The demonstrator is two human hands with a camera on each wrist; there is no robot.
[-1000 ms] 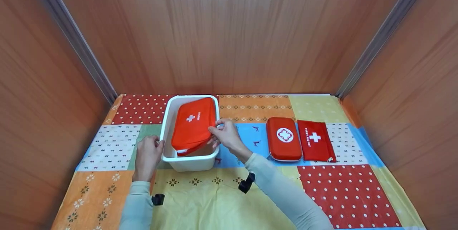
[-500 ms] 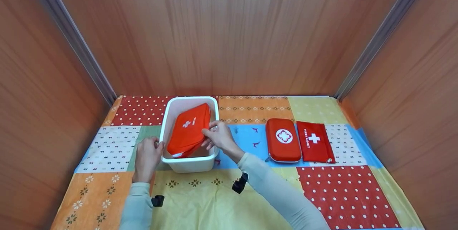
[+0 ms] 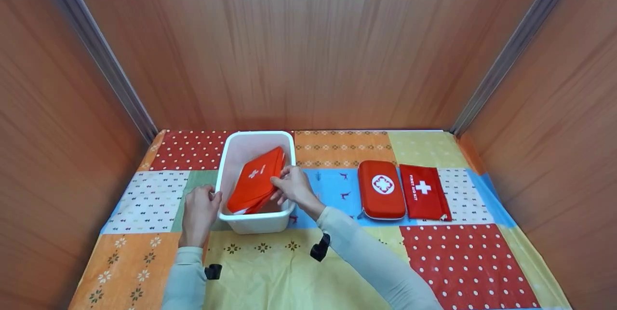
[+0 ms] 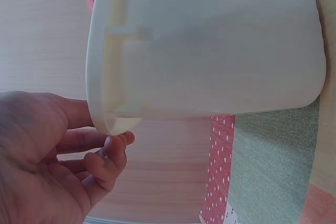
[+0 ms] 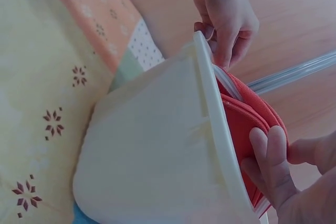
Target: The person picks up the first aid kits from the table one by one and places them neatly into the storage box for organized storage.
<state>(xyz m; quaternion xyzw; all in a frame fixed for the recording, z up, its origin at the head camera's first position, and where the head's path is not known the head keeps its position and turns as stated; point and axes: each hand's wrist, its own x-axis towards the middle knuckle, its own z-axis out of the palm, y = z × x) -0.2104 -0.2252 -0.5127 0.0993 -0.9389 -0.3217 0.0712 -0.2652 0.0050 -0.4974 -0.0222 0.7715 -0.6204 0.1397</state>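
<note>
A white plastic bin [image 3: 258, 225] stands on the patchwork cloth. My left hand [image 3: 198, 214] grips its left rim; in the left wrist view the thumb and fingers [image 4: 107, 161] close round the rim's corner. A red first aid pouch [image 3: 256, 180] with a white cross leans at a slant inside the bin. My right hand [image 3: 296, 187] reaches over the right rim and pinches the pouch's right edge between thumb and fingers. Seen from the right wrist, the zipped pouch [image 5: 247, 106] sticks out a little above the rim. Its underside is hidden.
A red hard zip case [image 3: 382, 204] with a white round emblem lies right of the bin. Beside it is a flat red first aid kit pouch [image 3: 431, 204]. Wood-grain walls [image 3: 308, 49] enclose the cloth [image 3: 308, 271] at the back and sides.
My right hand has moved left and lowered the pouch deeper into the bin, tilting it more. The left hand has stayed on the rim.
</note>
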